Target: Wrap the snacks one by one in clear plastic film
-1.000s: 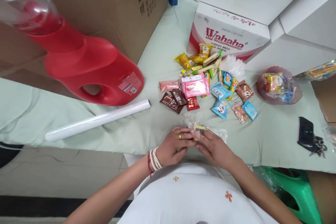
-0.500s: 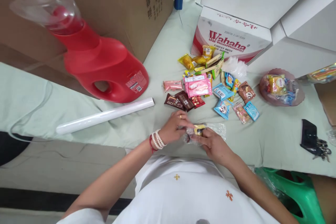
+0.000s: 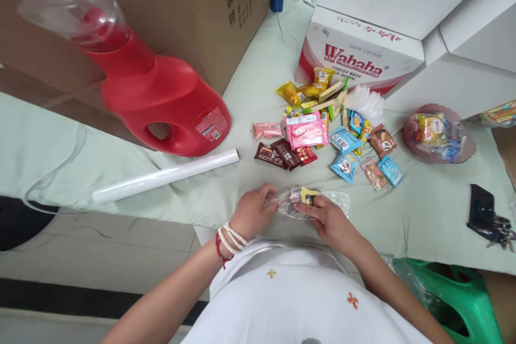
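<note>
Well beyond clear bag (image 3: 293,206), Wahaha box (image 3: 357,56).

Red jug (image 3: 181,105) beside brown carton (image 3: 173,11)

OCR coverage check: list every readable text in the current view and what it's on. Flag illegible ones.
"Wahaha ®": white-and-red carton
"PURIFIED WATER FOR DRINKING": same carton, below the brand
"nabati" (blurred, probable reading): pink packet
Too small or blurred: carton's other print; red bottle label; brown box characters; dark brown packets; light blue packets; any print inside the clear bag.
</note>
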Tool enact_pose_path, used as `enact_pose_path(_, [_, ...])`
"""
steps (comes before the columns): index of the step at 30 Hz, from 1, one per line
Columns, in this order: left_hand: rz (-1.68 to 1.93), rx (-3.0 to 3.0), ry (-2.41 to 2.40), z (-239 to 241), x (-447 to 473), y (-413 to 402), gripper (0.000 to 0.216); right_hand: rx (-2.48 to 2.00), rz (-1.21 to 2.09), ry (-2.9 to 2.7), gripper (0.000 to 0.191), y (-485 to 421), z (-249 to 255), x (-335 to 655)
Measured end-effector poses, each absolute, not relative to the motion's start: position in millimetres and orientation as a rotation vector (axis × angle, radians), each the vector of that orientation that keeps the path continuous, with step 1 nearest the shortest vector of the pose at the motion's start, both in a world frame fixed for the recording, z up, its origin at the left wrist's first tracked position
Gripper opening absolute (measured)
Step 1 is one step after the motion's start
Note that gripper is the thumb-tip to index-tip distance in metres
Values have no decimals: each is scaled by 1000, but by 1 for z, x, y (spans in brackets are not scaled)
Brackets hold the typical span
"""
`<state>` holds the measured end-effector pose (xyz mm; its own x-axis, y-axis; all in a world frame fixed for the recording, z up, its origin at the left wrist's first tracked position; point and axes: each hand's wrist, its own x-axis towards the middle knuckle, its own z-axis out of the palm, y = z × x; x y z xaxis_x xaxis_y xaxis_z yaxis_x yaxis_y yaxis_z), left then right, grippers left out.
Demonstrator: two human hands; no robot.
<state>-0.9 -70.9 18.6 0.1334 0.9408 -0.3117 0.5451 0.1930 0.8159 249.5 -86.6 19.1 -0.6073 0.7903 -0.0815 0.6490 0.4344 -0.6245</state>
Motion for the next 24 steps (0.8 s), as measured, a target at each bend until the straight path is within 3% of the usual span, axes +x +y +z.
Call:
enact_pose_path(2, [478,1362,1453,28,1,-69,19,-1247,939,-2470,61,-87,20,249])
enact_pose_path(5, [596,1118,1386,44,11,-66,23,-1214,961,-2473,61,-87,22,246])
enact_pose_path(11, [675,823,1235,42,55,-57,29,-1166,973,-2476,35,-92,32,246])
enact_pose_path(16, [728,946,1313,32,62,-57,22,-1049,1192,-2237,62,-100,30,256])
enact_pose_path(20, [680,1351,1450,40,61,-67,19,-1178,1163,-2122,35,-100,22,250])
enact_pose_path(24, [548,1807,1458,50,64,-69,31,-1181,1184,-2051,22,-95,20,243])
